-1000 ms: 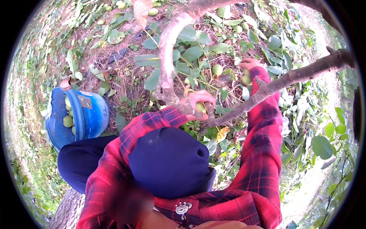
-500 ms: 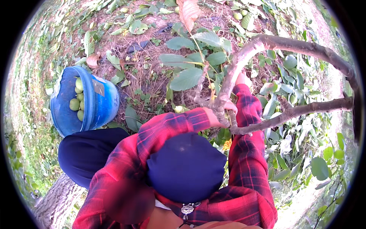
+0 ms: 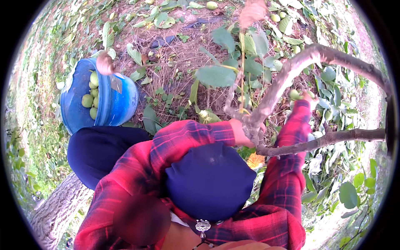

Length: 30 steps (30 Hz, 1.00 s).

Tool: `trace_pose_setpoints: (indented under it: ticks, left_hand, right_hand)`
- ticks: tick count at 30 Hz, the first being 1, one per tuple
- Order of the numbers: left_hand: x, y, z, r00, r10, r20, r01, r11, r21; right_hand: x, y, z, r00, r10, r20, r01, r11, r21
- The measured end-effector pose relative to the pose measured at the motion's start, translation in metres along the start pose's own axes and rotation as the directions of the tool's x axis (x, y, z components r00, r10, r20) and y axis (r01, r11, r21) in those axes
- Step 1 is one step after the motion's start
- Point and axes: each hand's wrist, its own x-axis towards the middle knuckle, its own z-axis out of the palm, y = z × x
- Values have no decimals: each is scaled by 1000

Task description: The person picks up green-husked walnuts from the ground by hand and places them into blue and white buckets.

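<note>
far to the left on the ground, a blue bucket sits among dry grass and fallen leaves, partly filled with round green fruits; a tree trunk shows at the near left edge. moving right, the left hand, out of a red plaid sleeve, is closed around a grey branch where it forks, its fingers wrapped round the wood. a second limb runs off to the right just beneath it. farther right, the right hand reaches up past the branch toward a green fruit hanging among the leaves; it touches or nearly touches the fruit, but i cannot tell whether the fingers are spread or pinched on it, since the hand is small and partly hidden. more green fruits lie on the far ground.

the bucket stands well apart from both hands, so a fruit that slips free would likely drop into the leaf litter and be hard to spot. the branch looks thin where the left hand bears on it; a hard pull could snap it or whip twigs back. leaning right to reach may also unsettle the person's balance.
</note>
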Motion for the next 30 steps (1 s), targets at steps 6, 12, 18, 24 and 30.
trace_pose_setpoints:
  ticks: [6, 12, 18, 24, 30]
  left_hand:
    - [16, 0, 8, 1000, 20, -1, -20, 999, 48]
    - [8, -2, 10, 989, 126, -81, -116, 986, 118]
    - [7, -2, 13, 995, 87, -39, -82, 990, 119]
    - [-4, 0, 11, 986, 162, -47, -149, 965, 215]
    - [-3, 24, -3, 992, -74, 99, 43, 958, 283]
  right_hand:
    - [20, -19, -23, 327, -35, 944, 169, 985, -22]
    - [-62, -35, -3, 199, -489, 850, 979, 64, -193]
    - [-111, -19, 13, -277, -170, 946, 898, 304, 318]
    - [-117, 14, 20, -285, 428, 858, 565, 798, -211]
    - [-118, 11, 1, 62, -80, 995, 502, 864, 38]
